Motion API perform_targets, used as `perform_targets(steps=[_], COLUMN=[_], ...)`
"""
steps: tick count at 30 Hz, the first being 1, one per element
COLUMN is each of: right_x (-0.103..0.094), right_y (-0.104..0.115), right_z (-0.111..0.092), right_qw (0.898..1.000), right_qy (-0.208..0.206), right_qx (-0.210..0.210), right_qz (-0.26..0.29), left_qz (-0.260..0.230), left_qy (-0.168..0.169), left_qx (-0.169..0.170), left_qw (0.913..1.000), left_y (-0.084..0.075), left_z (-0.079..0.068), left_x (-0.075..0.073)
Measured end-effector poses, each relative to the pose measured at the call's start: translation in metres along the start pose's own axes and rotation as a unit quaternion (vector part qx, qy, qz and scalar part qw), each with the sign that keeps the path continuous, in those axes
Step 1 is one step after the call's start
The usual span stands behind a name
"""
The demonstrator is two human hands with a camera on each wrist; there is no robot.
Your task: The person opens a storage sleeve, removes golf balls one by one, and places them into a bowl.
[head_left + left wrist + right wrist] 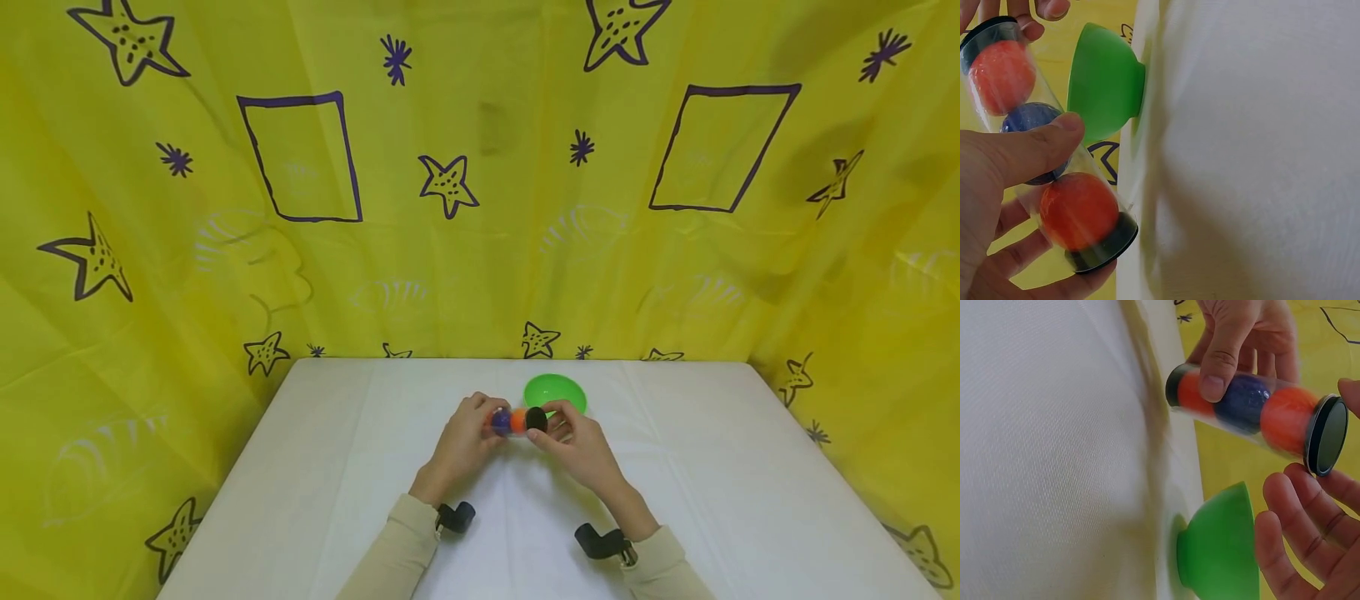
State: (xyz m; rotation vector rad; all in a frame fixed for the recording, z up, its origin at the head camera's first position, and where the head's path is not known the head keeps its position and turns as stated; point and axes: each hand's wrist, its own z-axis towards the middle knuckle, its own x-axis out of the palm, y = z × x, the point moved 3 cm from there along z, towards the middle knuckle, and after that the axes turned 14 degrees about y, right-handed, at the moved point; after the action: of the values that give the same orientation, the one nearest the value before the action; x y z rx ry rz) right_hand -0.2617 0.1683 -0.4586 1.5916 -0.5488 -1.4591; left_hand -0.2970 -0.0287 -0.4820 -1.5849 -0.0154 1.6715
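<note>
A clear plastic tube holds two orange balls and a blue ball between them, with a black cap at each end. It lies nearly level above the table in the head view. My left hand grips the tube around its middle, the thumb over the blue ball and the fingers behind. At the other end, my right hand pinches the rim of the black cap between thumb and fingertips. That cap sits on the tube's end. A green bowl stands upright on the table just beyond the right hand.
A white cloth covers the table. Yellow curtains with drawn stars and frames hang behind it and on both sides. Each wrist carries a black camera mount.
</note>
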Motion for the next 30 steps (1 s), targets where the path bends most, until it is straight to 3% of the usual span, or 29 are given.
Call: perform_targets(steps=[13,30], right_x=[0.000,-0.006], right_y=[-0.003,-0.002], right_z=[-0.001,-0.002], right_qw=[0.999,0.999], right_qy=[-0.028,0.010], right_qx=[0.001,-0.016], right_qz=[-0.040,-0.040], left_qz=[0.048,0.024], left_qy=[0.023,0.057], left_qx=[0.000,0.032], left_qw=[0.9986,0.9976], left_y=[-0.006,0.000], left_z=[-0.002,-0.002], left_x=[-0.009,-0.019])
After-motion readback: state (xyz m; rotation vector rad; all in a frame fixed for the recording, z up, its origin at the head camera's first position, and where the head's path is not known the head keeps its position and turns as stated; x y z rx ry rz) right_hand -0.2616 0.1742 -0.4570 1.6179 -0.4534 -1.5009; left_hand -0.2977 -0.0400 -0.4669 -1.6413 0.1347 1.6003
